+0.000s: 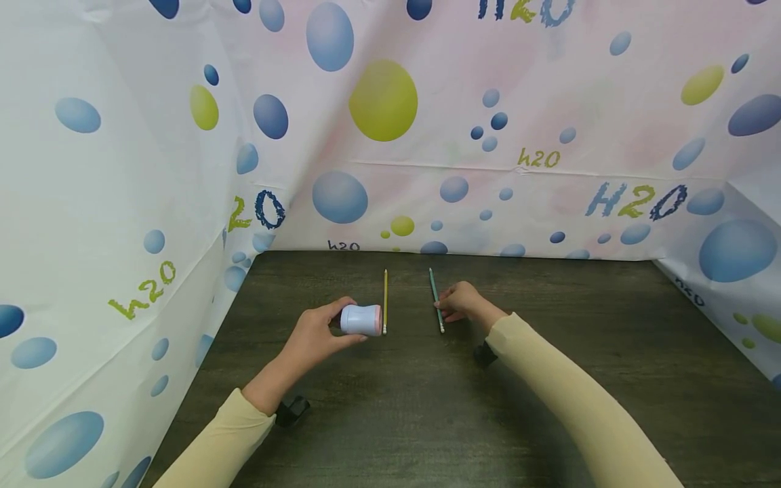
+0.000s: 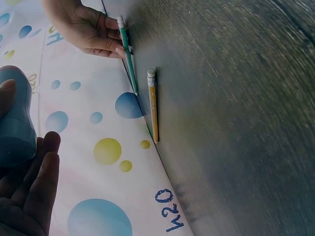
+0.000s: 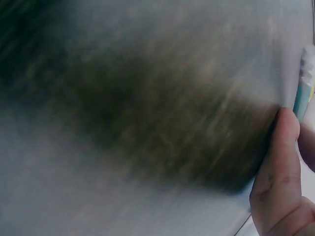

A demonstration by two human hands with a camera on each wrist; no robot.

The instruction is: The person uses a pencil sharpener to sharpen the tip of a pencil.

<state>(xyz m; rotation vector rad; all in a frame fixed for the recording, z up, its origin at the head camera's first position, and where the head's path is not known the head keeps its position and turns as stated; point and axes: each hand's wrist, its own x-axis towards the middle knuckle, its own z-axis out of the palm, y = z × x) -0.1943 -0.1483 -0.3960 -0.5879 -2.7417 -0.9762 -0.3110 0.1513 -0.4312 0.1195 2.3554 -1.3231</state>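
My left hand (image 1: 317, 332) grips a pale blue, waisted cylinder (image 1: 361, 320) with a pink end, held on its side with that end facing right. The cylinder (image 2: 15, 118) also shows between thumb and fingers in the left wrist view. Just beyond the pink end lies a yellow pencil (image 1: 386, 301), its eraser end toward me. To the right, my right hand (image 1: 464, 301) pinches a green pencil (image 1: 436, 298) near its eraser half. In the right wrist view only the eraser end of the green pencil (image 3: 304, 88) shows beside the fingertips.
Both pencils are on or over a dark wood-grained table (image 1: 390, 420). A white sheet with blue and green dots (image 1: 384, 102) rises behind the table and along both sides. Dark straps (image 1: 293, 411) sit at both wrists.
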